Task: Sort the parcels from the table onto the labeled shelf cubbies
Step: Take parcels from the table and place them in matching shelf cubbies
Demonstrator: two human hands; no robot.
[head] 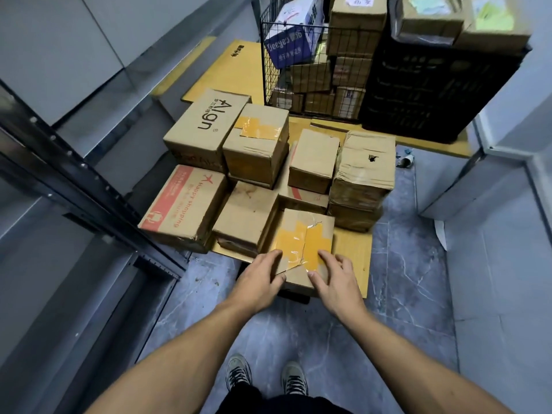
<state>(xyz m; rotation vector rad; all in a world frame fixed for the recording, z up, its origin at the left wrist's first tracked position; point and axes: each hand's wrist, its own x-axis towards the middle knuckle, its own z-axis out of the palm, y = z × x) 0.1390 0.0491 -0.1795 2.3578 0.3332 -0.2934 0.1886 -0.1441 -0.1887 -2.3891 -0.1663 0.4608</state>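
Observation:
A small cardboard parcel (304, 234) with yellow tape across its top lies at the near edge of a low pile of parcels. My left hand (260, 279) rests on its near left corner, fingers spread. My right hand (334, 279) touches its near right side, fingers loosely bent over the taped top. Neither hand grips it. Behind it sit several brown boxes, among them one printed "Align" (206, 124) and one with red print (185, 204).
A dark metal shelf frame (89, 186) stands at the left. At the back, a wire cage (310, 70) and a black crate (433, 85) hold more parcels. Flat cardboard (355, 249) lies under the pile. Grey tiled floor and my shoes (265, 377) are below.

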